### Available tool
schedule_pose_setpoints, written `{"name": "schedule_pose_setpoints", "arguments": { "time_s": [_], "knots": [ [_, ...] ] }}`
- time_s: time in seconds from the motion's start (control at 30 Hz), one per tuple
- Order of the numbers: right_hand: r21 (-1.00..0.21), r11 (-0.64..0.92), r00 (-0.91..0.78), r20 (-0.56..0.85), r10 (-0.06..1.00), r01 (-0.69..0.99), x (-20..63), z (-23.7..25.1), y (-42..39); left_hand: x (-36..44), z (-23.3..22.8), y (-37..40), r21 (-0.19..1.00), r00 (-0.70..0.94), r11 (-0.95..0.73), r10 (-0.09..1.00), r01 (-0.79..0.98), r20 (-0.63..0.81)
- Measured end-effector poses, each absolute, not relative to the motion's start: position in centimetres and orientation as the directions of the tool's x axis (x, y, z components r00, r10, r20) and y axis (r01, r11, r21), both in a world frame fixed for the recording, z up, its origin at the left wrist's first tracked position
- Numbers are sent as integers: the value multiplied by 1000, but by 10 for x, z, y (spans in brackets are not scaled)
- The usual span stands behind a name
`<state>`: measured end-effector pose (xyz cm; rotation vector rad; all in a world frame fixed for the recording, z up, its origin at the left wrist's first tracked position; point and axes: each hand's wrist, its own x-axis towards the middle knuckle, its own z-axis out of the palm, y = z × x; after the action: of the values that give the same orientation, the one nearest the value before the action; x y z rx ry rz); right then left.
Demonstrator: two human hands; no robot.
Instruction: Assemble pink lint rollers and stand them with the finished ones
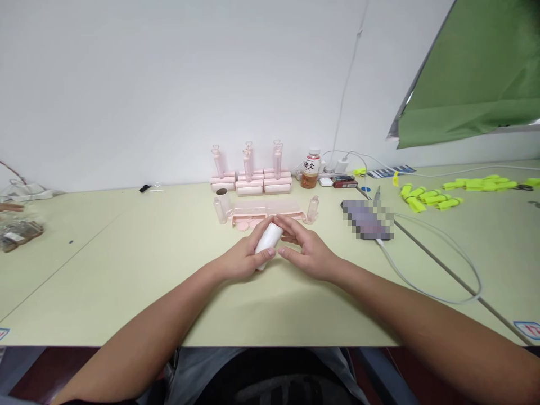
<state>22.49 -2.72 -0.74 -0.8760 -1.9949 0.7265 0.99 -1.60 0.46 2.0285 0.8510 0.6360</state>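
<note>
A smooth white roll [269, 239] lies slanted in my left hand [247, 257], its thumb across the near side and its fingers behind. My right hand [310, 250] is beside the roll's upper end, thumb and fingers apart. Whether its fingertips touch the roll I cannot tell. Just beyond the hands sits an open pink case [248, 218] with a clear cover [270, 207] behind it. Small pink discs [243, 226] lie in front, partly hidden by my left hand. Clear pinkish tubes stand on either side, one left [219, 210] and one right [313, 209].
Against the wall are several pink cases [277, 184] with upright pink pieces [248, 166]. A roll with a brown core [221, 194] stands before them. Rightward are a drink bottle [310, 169], a phone [367, 219] with a white cable [422, 292], and neon-yellow pieces [432, 197].
</note>
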Motion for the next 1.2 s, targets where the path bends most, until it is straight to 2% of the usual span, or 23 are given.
{"name": "schedule_pose_setpoints", "arguments": {
  "time_s": [0.07,0.13,0.2,0.3,0.4,0.53,1.2],
  "knots": [
    [-682,582,-351,466,812,443,232,-1,-22,10,6,-16,898,616,-300,786,323,41],
    [-578,496,-238,465,853,648,243,9,-16,10,8,-15,939,562,-174,827,298,-25],
    [-473,324,-140,382,913,820,256,19,-8,10,10,-13,961,520,-99,853,257,-51],
    [-323,137,-77,191,979,936,270,26,2,8,12,-11,978,483,-51,874,204,-56],
    [-236,101,-90,57,994,966,273,24,7,7,13,-10,981,475,-38,878,188,-57],
    [-186,89,-94,-16,995,978,268,17,9,7,12,-10,982,491,-49,870,182,-48],
    [-146,114,-128,-90,988,983,257,6,16,8,11,-11,973,497,-65,866,220,-55]
  ]
}}
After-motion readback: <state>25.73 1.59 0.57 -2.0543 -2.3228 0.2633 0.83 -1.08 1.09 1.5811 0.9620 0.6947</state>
